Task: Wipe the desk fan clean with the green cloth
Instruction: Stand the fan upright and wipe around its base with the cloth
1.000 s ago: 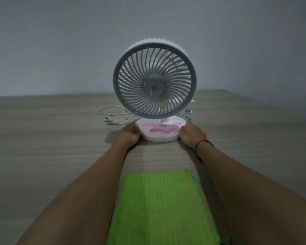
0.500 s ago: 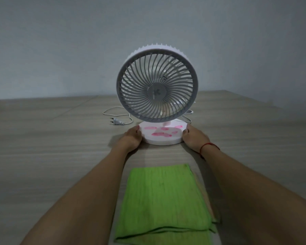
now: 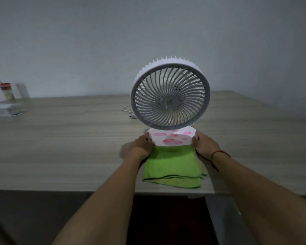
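A white desk fan (image 3: 170, 96) with a round grey grille stands upright on the wooden desk (image 3: 64, 147). Its round white base (image 3: 171, 138) carries several pink smears. My left hand (image 3: 143, 145) grips the base's left edge and my right hand (image 3: 204, 145) grips its right edge; a red string circles the right wrist. The folded green cloth (image 3: 173, 167) lies flat on the desk between my forearms, and the front of the base rests at or over its far edge.
The fan's white cord and plug (image 3: 132, 116) lie on the desk behind the fan on its left. A cup with a red lid (image 3: 6, 91) and a white box (image 3: 4, 109) sit at the far left. The desk's front edge (image 3: 78, 190) is just below the cloth.
Both hands have drawn the fan toward me until its base meets the green cloth. The view has pulled back and shifted left, showing the desk's front edge and objects at far left.
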A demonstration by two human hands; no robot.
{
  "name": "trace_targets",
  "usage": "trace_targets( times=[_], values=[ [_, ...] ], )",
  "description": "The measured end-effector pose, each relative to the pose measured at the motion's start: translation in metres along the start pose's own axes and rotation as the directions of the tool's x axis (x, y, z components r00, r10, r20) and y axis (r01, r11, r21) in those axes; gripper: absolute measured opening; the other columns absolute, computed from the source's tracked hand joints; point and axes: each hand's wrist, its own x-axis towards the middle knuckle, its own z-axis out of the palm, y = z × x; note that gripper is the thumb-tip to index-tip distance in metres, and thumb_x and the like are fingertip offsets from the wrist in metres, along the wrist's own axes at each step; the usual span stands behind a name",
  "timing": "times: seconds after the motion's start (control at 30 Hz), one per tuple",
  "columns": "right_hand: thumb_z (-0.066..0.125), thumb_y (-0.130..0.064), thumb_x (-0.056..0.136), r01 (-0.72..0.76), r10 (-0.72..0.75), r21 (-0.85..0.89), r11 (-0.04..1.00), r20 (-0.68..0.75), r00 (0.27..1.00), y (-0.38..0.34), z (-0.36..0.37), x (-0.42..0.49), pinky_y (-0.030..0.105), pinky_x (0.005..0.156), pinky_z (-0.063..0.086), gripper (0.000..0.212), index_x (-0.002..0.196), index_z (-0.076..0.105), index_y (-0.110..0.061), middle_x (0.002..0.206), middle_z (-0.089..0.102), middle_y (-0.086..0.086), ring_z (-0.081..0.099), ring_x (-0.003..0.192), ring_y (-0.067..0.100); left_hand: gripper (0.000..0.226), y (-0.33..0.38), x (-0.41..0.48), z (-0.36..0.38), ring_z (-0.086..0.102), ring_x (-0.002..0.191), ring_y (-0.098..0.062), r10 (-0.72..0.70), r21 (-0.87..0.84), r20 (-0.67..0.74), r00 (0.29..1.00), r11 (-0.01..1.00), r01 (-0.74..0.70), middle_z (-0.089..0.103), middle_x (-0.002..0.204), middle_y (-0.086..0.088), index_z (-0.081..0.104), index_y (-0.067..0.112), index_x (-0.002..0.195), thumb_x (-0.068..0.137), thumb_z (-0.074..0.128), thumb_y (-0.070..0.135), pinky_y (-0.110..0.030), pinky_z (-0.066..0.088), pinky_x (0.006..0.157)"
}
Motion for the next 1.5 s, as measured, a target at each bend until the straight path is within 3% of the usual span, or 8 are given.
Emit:
trace_targets(
  times=[0.47,0.6,0.73,0.93,1.07,1.23,1.37,1.5],
  values=[
    [0.027,-0.034,0.095,0.017,-0.017,0.022,1.000,-0.017,1.000,0.002,-0.010,-0.052,0.041,0.090,0.045,0.038,0.114,0.051,-0.012,0.119,0.062,0.018,0.058,0.106,0.036,0.047,-0.001,-0.056,0.002,0.048,0.128,-0.036,0.013,-0.001,-0.040,0.999,1.000,-0.013,0.050,0.143,-0.016,0.039,0.019,0.145,0.101,0.024,0.028,-0.041,0.037,0.105],
    [0.027,-0.049,0.097,-0.031,0.052,0.098,0.995,-0.222,0.974,-0.003,-0.011,-0.061,0.044,0.092,0.044,0.053,0.114,0.053,-0.007,0.121,0.059,0.019,0.057,0.109,0.037,0.041,0.001,-0.065,-0.002,0.055,0.118,-0.036,0.032,0.025,-0.202,0.979,0.999,-0.028,0.060,0.130,-0.018,0.056,0.015,0.127,0.098,0.030,0.026,-0.040,0.042,0.097],
    [0.019,-0.063,0.091,-0.144,0.160,0.071,0.987,-0.357,0.920,-0.012,-0.020,-0.087,0.043,0.091,0.043,0.075,0.088,0.072,-0.009,0.102,0.070,0.018,0.061,0.101,0.036,0.049,-0.001,-0.085,-0.009,0.059,0.109,-0.036,-0.020,0.203,-0.333,0.943,0.975,0.092,0.066,0.115,-0.017,0.066,0.009,0.108,0.092,0.031,0.039,-0.041,0.041,0.094],
    [0.040,-0.081,0.073,-0.038,0.039,0.013,0.999,-0.144,0.989,-0.020,-0.024,-0.118,0.038,0.084,0.035,0.063,0.058,0.048,-0.020,0.086,0.068,0.005,0.059,0.092,0.029,0.054,0.004,-0.113,-0.007,0.059,0.113,-0.032,0.026,0.078,-0.106,0.994,0.997,-0.017,0.064,0.122,-0.014,0.059,0.011,0.118,0.093,0.037,0.054,-0.038,0.044,0.095],
    [0.062,-0.053,0.079,0.000,0.003,0.065,0.998,-0.044,0.999,-0.023,-0.028,-0.127,0.037,0.082,0.035,0.040,0.064,0.041,-0.022,0.078,0.054,-0.003,0.054,0.089,0.025,0.055,0.008,-0.123,-0.008,0.058,0.112,-0.033,0.019,-0.132,-0.072,0.997,0.991,-0.029,0.062,0.120,-0.015,0.050,0.006,0.125,0.093,0.046,0.051,-0.038,0.045,0.094],
    [0.065,-0.015,0.085,0.023,-0.010,0.441,0.897,-0.033,0.999,-0.029,-0.028,-0.129,0.029,0.074,0.038,0.036,0.066,0.036,-0.026,0.073,0.049,-0.004,0.047,0.080,0.020,0.040,0.018,-0.122,-0.003,0.057,0.095,-0.024,-0.003,-0.526,-0.085,0.996,0.849,-0.042,0.057,0.102,-0.010,0.049,0.004,0.124,0.091,0.062,0.022,-0.033,0.047,0.083],
    [0.059,0.000,0.084,0.018,0.064,0.592,0.805,-0.117,0.991,-0.026,-0.033,-0.125,0.026,0.079,0.040,0.022,0.079,0.045,-0.017,0.095,0.057,0.007,0.054,0.090,0.020,0.029,0.031,-0.116,0.005,0.055,0.080,-0.022,0.056,-0.582,-0.174,0.983,0.799,-0.149,0.060,0.094,-0.013,0.060,-0.001,0.113,0.087,0.066,0.012,-0.030,0.045,0.069],
    [0.056,-0.003,0.085,-0.076,0.221,0.492,0.867,-0.244,0.944,-0.012,-0.051,-0.116,0.034,0.083,0.045,0.016,0.093,0.048,-0.016,0.099,0.060,0.010,0.060,0.097,0.029,0.019,0.035,-0.104,0.011,0.056,0.063,-0.023,0.041,-0.568,-0.314,0.949,0.793,-0.222,0.064,0.075,-0.010,0.065,0.007,0.086,0.085,0.069,0.025,-0.035,0.051,0.065]
  ],
)
